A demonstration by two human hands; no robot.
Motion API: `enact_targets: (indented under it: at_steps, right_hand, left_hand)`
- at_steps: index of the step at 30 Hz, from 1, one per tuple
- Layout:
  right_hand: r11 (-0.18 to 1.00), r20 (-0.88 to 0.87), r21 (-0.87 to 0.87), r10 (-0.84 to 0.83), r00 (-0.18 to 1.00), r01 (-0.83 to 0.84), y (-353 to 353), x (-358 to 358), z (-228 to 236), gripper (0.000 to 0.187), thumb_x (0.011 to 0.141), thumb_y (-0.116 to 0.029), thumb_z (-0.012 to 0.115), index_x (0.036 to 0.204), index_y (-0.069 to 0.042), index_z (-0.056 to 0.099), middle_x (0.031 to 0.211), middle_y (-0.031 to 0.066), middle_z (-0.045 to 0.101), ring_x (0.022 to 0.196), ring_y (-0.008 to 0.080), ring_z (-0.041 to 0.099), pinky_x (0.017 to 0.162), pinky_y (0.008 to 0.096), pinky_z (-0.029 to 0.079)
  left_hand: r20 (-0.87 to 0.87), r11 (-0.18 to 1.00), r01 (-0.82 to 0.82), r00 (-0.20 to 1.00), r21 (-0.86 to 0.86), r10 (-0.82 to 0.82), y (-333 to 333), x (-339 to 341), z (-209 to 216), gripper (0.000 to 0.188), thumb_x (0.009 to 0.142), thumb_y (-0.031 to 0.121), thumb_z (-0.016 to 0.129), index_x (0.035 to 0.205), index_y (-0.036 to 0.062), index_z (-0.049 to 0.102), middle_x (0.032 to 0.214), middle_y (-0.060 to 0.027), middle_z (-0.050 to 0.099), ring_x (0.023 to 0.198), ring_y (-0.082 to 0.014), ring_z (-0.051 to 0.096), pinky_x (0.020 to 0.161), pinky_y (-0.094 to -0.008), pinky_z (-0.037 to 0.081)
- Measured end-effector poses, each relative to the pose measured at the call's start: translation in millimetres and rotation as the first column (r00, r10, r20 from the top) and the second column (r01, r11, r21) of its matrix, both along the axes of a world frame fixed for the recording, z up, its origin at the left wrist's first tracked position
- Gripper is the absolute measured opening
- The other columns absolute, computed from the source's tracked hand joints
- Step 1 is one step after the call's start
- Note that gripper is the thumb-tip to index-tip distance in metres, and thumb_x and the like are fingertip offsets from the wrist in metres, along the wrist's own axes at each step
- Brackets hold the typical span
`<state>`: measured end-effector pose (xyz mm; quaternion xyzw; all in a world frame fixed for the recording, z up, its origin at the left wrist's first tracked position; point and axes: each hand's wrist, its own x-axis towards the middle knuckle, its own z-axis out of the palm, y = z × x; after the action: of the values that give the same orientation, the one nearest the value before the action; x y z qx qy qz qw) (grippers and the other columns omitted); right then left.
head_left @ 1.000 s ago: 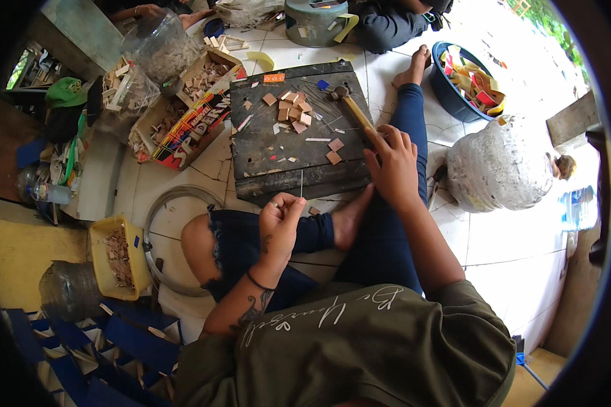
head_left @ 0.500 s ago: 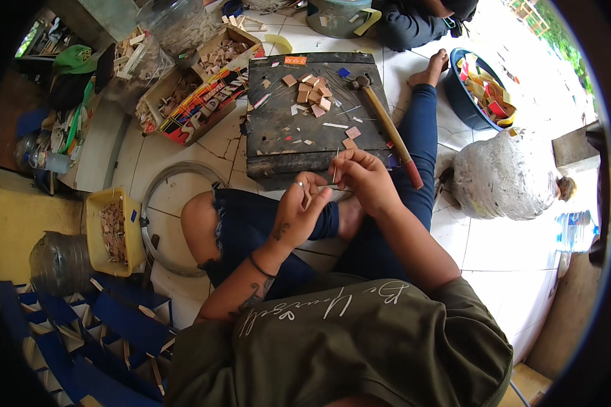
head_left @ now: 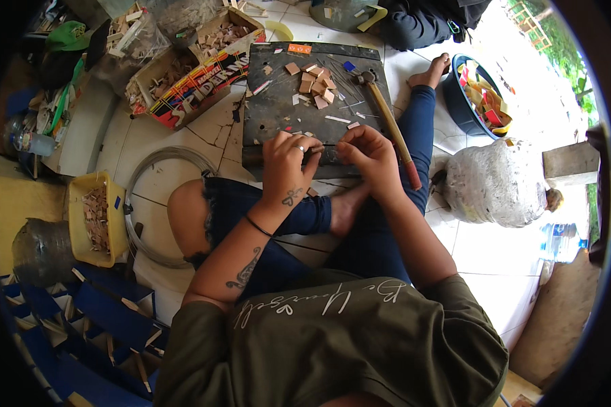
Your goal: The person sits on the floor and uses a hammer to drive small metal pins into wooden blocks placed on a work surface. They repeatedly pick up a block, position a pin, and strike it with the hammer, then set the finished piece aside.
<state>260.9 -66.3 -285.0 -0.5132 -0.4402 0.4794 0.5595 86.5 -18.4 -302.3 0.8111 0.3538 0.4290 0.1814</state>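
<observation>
Both my hands meet over the near edge of a dark wooden block (head_left: 268, 112). My left hand (head_left: 285, 163), with a ring on one finger, pinches a small brown piece that its fingertips mostly cover. To its right, my right hand (head_left: 375, 161) is closed in a pinch on what looks like a thin wire, hard to make out in the gap between the hands. Small wooden tiles (head_left: 317, 84) lie heaped on the block's far half, with thin wires (head_left: 346, 88) beside them. A hammer (head_left: 390, 122) rests along the right edge, its red-tipped handle toward me.
A colourful cardboard box (head_left: 207, 78) of wood pieces stands at far left. Nearer lie a wire coil (head_left: 134, 220) and a yellow bin (head_left: 77, 230). At right are a blue tub (head_left: 455, 102) of scraps and a plastic-wrapped bundle (head_left: 489, 183). Another person's dark-clothed leg (head_left: 414, 27) shows at top.
My left hand has moved forward and turned over, knuckles up. My right hand has shifted slightly forward and right, leaving the fingertips a little apart. The upright thin wire no longer shows clearly.
</observation>
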Motion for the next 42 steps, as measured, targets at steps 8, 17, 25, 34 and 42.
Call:
enact_targets:
  at_steps: [8, 17, 25, 34, 42]
  right_hand:
    - [0.983, 0.548, 0.183, -0.106, 0.830, 0.004, 10, -9, 10, 0.010, 0.081, -0.003, 0.073, 0.086, 0.001, 0.065, 0.077, 0.0078, 0.069, 0.072, 0.0122, 0.067, 0.068, 0.0269, 0.053]
    - [0.970, 0.640, 0.242, -0.161, 0.751, 0.002, 12, -19, 14, 0.009, 0.079, -0.003, 0.073, 0.085, -0.001, 0.067, 0.078, 0.0100, 0.070, 0.071, 0.0192, 0.067, 0.066, 0.0308, 0.052]
    - [0.970, 0.682, 0.234, -0.111, 0.723, -0.073, 16, -19, 22, 0.006, 0.081, -0.004, 0.070, 0.084, -0.001, 0.066, 0.078, 0.0116, 0.069, 0.071, 0.0238, 0.068, 0.067, 0.0332, 0.053]
    - [0.959, 0.733, 0.256, -0.111, 0.671, -0.122, 18, -18, 25, 0.008, 0.080, -0.003, 0.073, 0.085, 0.000, 0.067, 0.077, 0.0082, 0.070, 0.070, 0.0140, 0.068, 0.064, 0.0274, 0.053]
    - [0.963, 0.738, 0.239, -0.099, 0.667, -0.121, 16, -18, 25, 0.008, 0.080, -0.003, 0.072, 0.086, 0.000, 0.067, 0.079, 0.0101, 0.070, 0.071, 0.0183, 0.069, 0.066, 0.0297, 0.054]
  left_hand:
    - [0.049, 0.988, 0.040, 0.998, -0.150, -0.033, 8, -5, -9, 0.014, 0.072, 0.009, 0.078, 0.083, 0.0116, 0.070, 0.083, 0.0016, 0.069, 0.083, -0.0204, 0.059, 0.082, -0.0363, 0.040]
    - [0.066, 0.989, 0.027, 0.998, -0.148, -0.017, 8, -5, -9, 0.011, 0.073, 0.012, 0.078, 0.081, 0.0111, 0.071, 0.081, 0.0021, 0.069, 0.080, -0.0208, 0.058, 0.083, -0.0367, 0.041]
    - [0.074, 0.988, 0.028, 0.997, -0.151, -0.017, 9, -4, -9, 0.009, 0.073, 0.012, 0.078, 0.079, 0.0110, 0.071, 0.078, 0.0019, 0.068, 0.078, -0.0208, 0.057, 0.082, -0.0368, 0.042]
    - [0.074, 0.989, 0.020, 0.997, -0.148, -0.009, 8, -4, -9, 0.010, 0.073, 0.012, 0.078, 0.079, 0.0111, 0.070, 0.075, 0.0015, 0.066, 0.077, -0.0204, 0.057, 0.080, -0.0364, 0.041]
    - [0.074, 0.986, 0.023, 0.997, -0.168, -0.011, 8, -5, -7, 0.010, 0.073, 0.012, 0.078, 0.080, 0.0112, 0.071, 0.076, 0.0013, 0.067, 0.077, -0.0203, 0.057, 0.080, -0.0363, 0.041]
